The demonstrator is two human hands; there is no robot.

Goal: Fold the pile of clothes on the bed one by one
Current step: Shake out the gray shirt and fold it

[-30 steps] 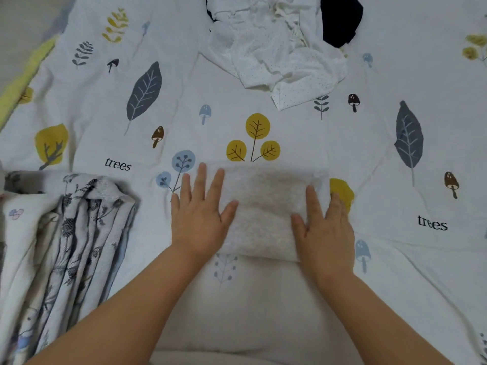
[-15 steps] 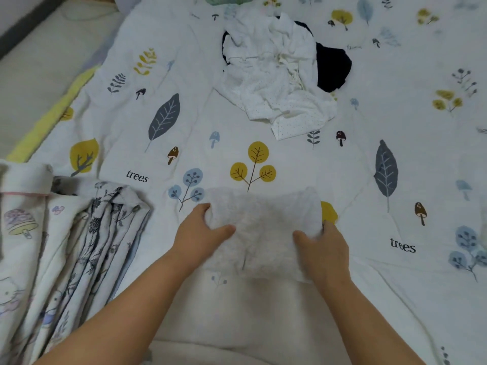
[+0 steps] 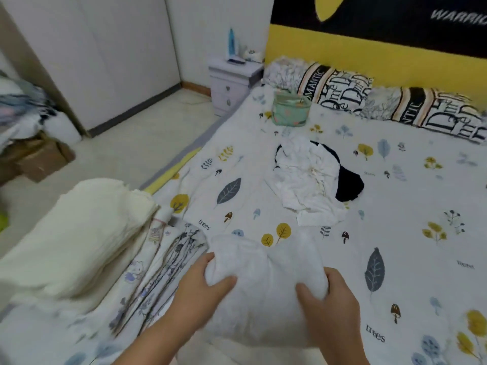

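Observation:
A folded fluffy white garment point(image 3: 266, 280) is raised off the bed in front of me. My left hand point(image 3: 203, 288) grips its left side, thumb on top. My right hand point(image 3: 329, 306) grips its right side the same way. Farther up the bed lies the unfolded pile: a crumpled white garment point(image 3: 303, 180) on top of a black one point(image 3: 349, 184). To my left is a stack of folded clothes with a floral printed piece point(image 3: 168, 264) on top.
A thick cream folded blanket point(image 3: 73, 238) lies at the left edge of the bed. A green pouch point(image 3: 290, 111) and patterned pillows point(image 3: 369, 93) sit near the headboard. A nightstand point(image 3: 232, 80) and a cardboard box point(image 3: 39, 159) stand on the floor to the left.
Both hands went from pressing flat on the white garment to gripping its sides and lifting it. My view rose, showing the room and headboard.

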